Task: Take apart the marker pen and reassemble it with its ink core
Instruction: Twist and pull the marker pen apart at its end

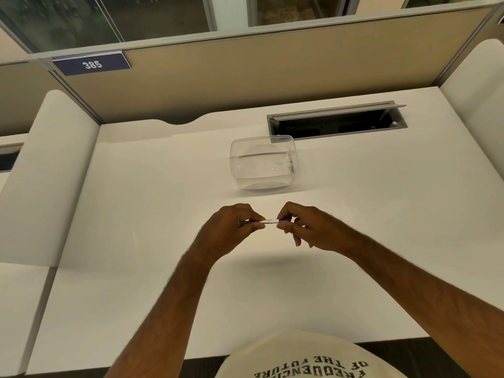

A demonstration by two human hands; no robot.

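A slim white marker pen [268,221] with blue ends lies level between both hands, held above the white desk [141,203]. My left hand [231,227] wraps its fingers around the pen's left part, hiding that end. My right hand [300,225] pinches the right, blue end between thumb and forefinger, the other fingers spread loosely. Only the short white middle with small print shows between the hands. No ink core is visible.
A clear plastic container [263,162] stands on the desk just beyond the hands. Behind it an open grey cable tray [336,121] is set into the desk. Beige partitions [245,75] enclose the back and sides.
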